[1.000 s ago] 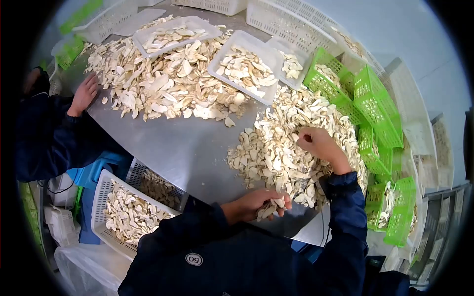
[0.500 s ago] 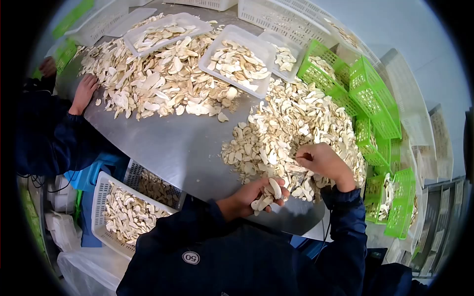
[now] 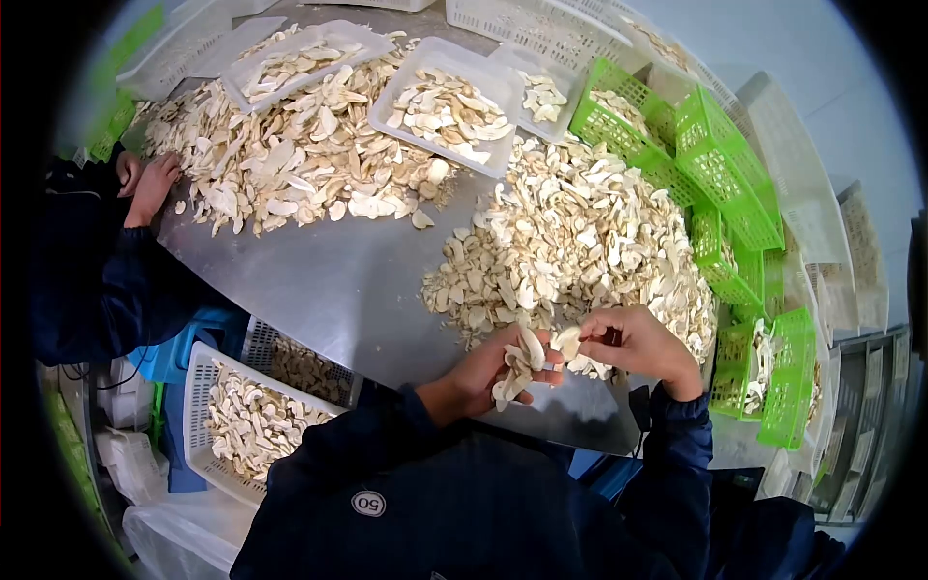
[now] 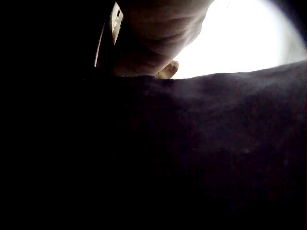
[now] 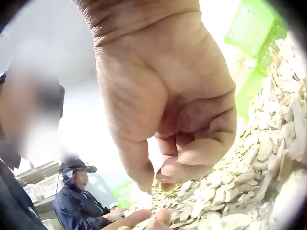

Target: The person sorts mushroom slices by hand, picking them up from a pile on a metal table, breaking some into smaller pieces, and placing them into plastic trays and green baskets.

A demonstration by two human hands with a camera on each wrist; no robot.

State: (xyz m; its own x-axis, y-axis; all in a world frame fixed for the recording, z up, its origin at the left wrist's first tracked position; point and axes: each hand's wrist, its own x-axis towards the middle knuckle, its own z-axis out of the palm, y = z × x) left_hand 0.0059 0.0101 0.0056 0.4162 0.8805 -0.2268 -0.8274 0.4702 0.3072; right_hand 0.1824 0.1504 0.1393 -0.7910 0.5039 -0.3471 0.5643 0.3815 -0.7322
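Several pale dried mushroom slices (image 3: 519, 369) lie in my left hand (image 3: 474, 379), its fingers curled round them, palm up over the near edge of the table. Just to the right, my right hand (image 3: 640, 345) pinches one slice (image 3: 567, 342) between thumb and fingertips, close to the left fingers. In the right wrist view the right hand's other fingers (image 5: 206, 151) are curled toward the palm. The large pile of slices (image 3: 580, 232) spreads just beyond both hands. A dark sleeve (image 4: 192, 134) hides most of the left wrist view.
Another heap (image 3: 290, 164) of slices lies at the far left, by another person's hand (image 3: 153, 188). Clear plastic trays (image 3: 452, 48) with slices stand at the back. Green baskets (image 3: 727, 174) line the right side. A white basket (image 3: 198, 401) of slices sits below the table's edge.
My right hand has come from the pile toward me and now holds a slice beside the left hand. The left hand has risen slightly, still holding its slices. The other person's hands have drawn together.
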